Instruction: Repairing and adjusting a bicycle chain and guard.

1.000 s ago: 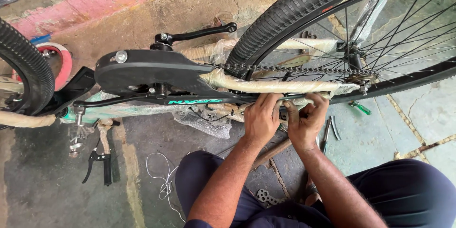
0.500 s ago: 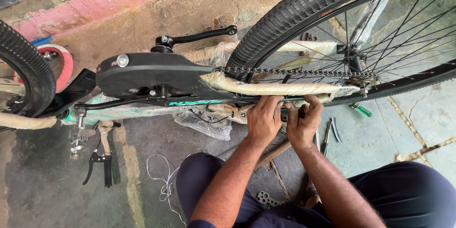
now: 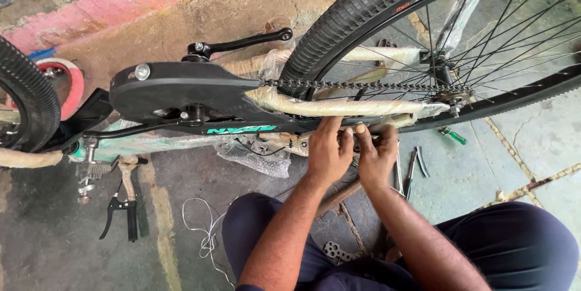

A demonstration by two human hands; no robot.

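A bicycle lies across the view with its black chain guard [image 3: 181, 91], chain [image 3: 363, 85] and rear tyre [image 3: 363, 6] facing me. My left hand [image 3: 327, 153] and my right hand [image 3: 376, 159] are pressed together just below the paper-wrapped chainstay [image 3: 339, 107], near the rear hub [image 3: 449, 96]. Both hands have their fingers closed on a small fitting on the frame's underside, which they hide. My right thumb points up against the frame. My knees in dark trousers fill the bottom of the view.
A crank arm [image 3: 242, 42] sticks up above the guard. A black brake lever [image 3: 121, 212], a white wire [image 3: 206, 230], loose plastic wrap [image 3: 254, 155], hand tools [image 3: 417, 164] and a green screwdriver [image 3: 452, 135] lie on the concrete floor. A second tyre [image 3: 30, 97] is at the left.
My hands have stayed under the chainstay, drawing slightly closer together. The bicycle has not moved.
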